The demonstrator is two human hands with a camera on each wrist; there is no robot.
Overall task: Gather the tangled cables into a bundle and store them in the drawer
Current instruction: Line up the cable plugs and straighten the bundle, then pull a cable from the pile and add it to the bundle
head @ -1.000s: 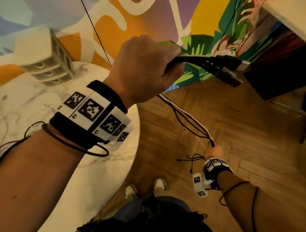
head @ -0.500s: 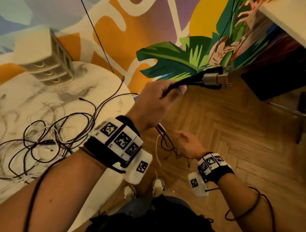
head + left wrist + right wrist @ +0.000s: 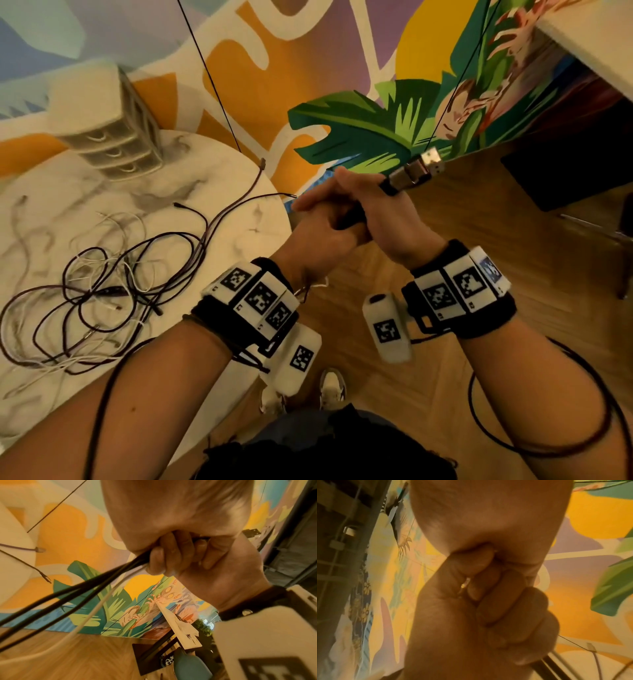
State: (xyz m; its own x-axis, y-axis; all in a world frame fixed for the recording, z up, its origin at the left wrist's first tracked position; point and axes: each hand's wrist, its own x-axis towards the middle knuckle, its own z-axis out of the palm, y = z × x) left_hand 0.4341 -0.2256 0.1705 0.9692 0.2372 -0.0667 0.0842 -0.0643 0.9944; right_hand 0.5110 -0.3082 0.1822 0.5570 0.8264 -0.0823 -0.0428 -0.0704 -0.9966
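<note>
I seem to be in a decorated lounge or studio room rather than a workshop. A big painted mural (image 3: pixel 308 68) of leaves and bright shapes covers the wall, the floor (image 3: pixel 513 274) is herringbone wood, and a round marble-look worktop (image 3: pixel 51 212) carries a small set of drawers (image 3: pixel 113 137) and loose cables (image 3: pixel 102 291).

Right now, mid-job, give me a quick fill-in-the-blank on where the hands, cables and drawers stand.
1. Both hands, left hand and right hand, are clasped around one ____ of cables.
2. The USB plugs stick out past the ____ hand.
3. The loose tangled cables lie on the ____ table.
4. The small drawer unit stands on the table with its drawers all ____.

Missing words: bundle; right; marble; closed
</note>
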